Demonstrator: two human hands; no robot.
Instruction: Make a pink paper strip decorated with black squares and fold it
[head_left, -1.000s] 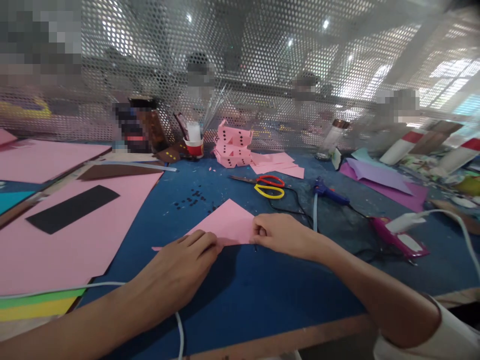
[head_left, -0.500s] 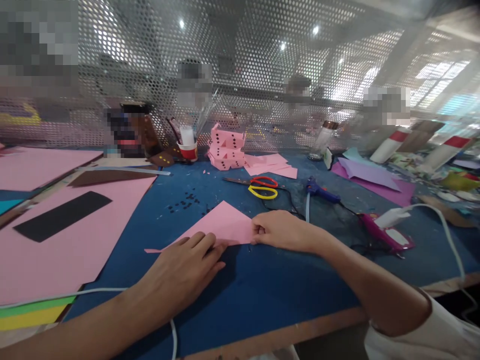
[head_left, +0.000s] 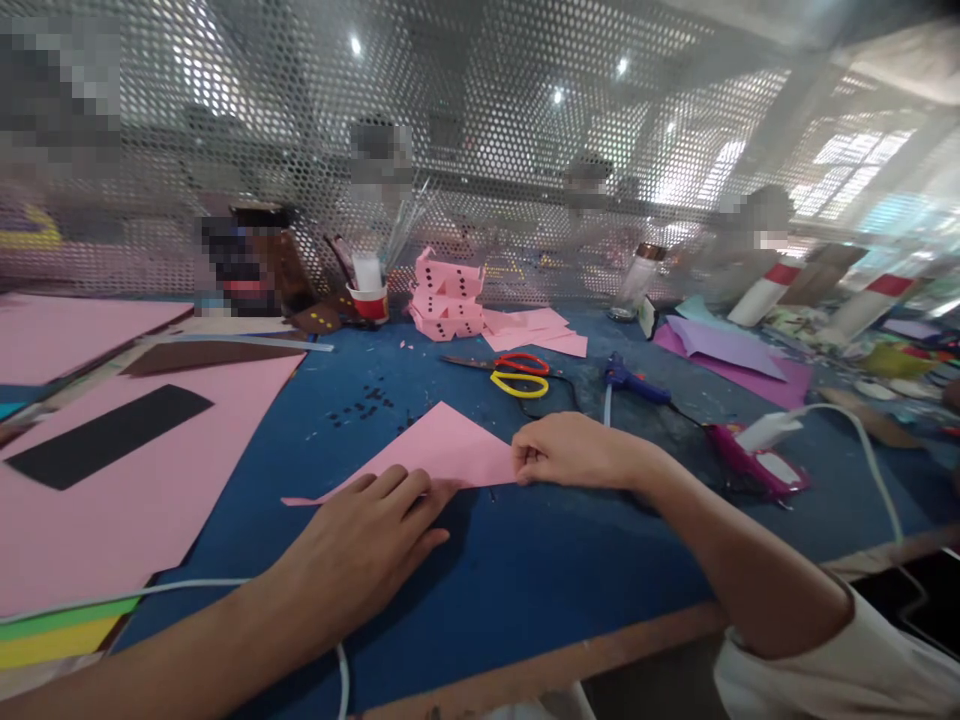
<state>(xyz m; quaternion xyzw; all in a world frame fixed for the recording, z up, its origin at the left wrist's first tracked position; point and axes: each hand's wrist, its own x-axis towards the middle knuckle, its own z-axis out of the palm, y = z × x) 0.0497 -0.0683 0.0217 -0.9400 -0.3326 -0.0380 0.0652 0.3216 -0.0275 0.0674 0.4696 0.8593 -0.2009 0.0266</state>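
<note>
A folded sheet of pink paper (head_left: 442,440) lies on the blue table, with one point facing away from me and a thin strip sticking out at its left. My left hand (head_left: 386,530) rests on its lower left edge, fingers laid out and pressing it down. At the right corner, my right hand (head_left: 559,450) has its fingers curled and pinched on the paper. Scissors (head_left: 517,375) with one red and one yellow handle lie just beyond the sheet. Behind them stands a pink paper piece with black dots (head_left: 448,298).
A blue glue gun (head_left: 634,380) and a magenta power strip (head_left: 757,460) lie to the right, with a white cable. Large pink sheets (head_left: 150,500) and a black strip (head_left: 112,435) are at the left. A cup (head_left: 370,303) and a perforated metal screen (head_left: 495,120) stand behind.
My right hand has slid slightly right along the paper's edge to its corner. My left hand stays on the paper. The whole view has shifted a little.
</note>
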